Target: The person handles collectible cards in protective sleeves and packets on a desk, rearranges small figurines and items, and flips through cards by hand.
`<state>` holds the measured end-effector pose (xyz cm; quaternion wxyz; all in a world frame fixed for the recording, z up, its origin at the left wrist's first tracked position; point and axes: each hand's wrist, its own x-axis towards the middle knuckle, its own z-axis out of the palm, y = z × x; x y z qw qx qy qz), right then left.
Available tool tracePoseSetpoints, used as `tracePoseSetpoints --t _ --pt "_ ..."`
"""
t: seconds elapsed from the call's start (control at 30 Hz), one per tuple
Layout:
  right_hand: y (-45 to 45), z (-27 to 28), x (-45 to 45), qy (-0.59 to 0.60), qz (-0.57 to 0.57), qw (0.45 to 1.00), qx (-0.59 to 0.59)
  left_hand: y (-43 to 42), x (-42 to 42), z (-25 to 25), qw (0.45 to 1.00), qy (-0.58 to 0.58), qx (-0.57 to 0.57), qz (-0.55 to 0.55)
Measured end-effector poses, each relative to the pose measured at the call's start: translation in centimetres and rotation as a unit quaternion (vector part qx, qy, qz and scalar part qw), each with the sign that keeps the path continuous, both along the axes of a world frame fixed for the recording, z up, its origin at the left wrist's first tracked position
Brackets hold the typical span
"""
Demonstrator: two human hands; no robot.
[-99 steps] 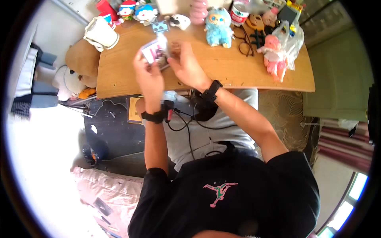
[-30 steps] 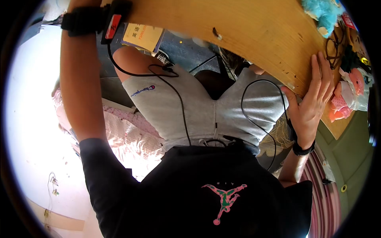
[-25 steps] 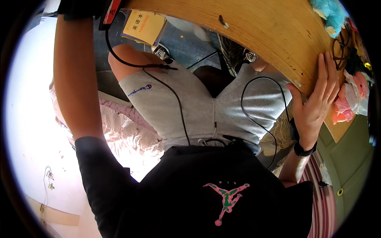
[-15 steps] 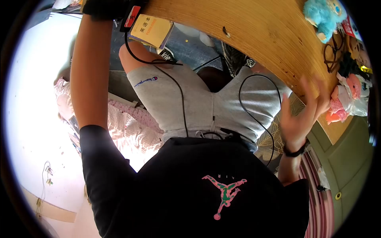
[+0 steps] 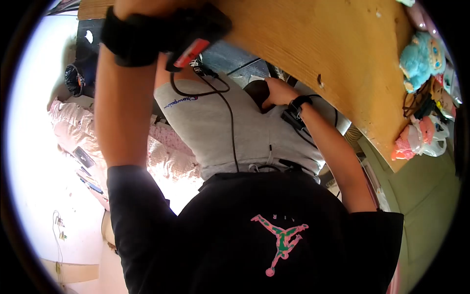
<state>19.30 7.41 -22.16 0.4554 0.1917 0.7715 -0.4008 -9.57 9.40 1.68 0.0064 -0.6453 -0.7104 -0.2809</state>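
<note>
At the top left edge my left hand (image 5: 147,6) is mostly cut off, over the wooden table (image 5: 293,29); its fingers and anything in them are hidden. A black wrist strap (image 5: 132,39) and a black device with a red label (image 5: 193,51) sit at that wrist. Below the table's front edge, between the thighs, my right hand (image 5: 281,92) has its fingers and thumb curled at the right edge of a black seat (image 5: 257,93). Its fingertips are partly hidden against the dark surface. Another black device (image 5: 292,117) hangs by the right wrist on a cable.
A blue furry doll (image 5: 421,61), glasses (image 5: 409,105), a pink doll (image 5: 411,139) and a plastic bag (image 5: 435,142) lie along the table's right side. Black cables (image 5: 232,127) cross the grey shorts. A pink-sheeted bed (image 5: 73,127) is at the left.
My right hand has left the table's right edge and moved down and left to the black seat, its fingers now curled. My left wrist has shifted right, and the view has turned.
</note>
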Motion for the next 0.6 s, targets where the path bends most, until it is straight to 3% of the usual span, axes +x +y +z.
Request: tracePoseSetpoints --t 0.1,0.2,0.23,0.6 --pt "-0.4 1.9 -0.2 0.035 -0.105 0.993 0.044 0.2 -0.2 -1.0 0.994 -0.104 0.017 -0.026" --pt "-1.4 3.2 1.4 0.096 -0.121 0.987 0.041 0.7 -0.6 -2.5 0.992 -0.116 0.039 -0.010" --pt "-1.6 4.3 1.5 0.067 -0.160 0.985 0.008 0.7 -0.5 -2.4 0.991 -0.125 0.039 -0.004" --pt "-5.4 11.4 6.3 0.175 -0.212 0.961 0.037 1.0 -0.6 -1.5 0.982 -0.189 0.013 0.008"
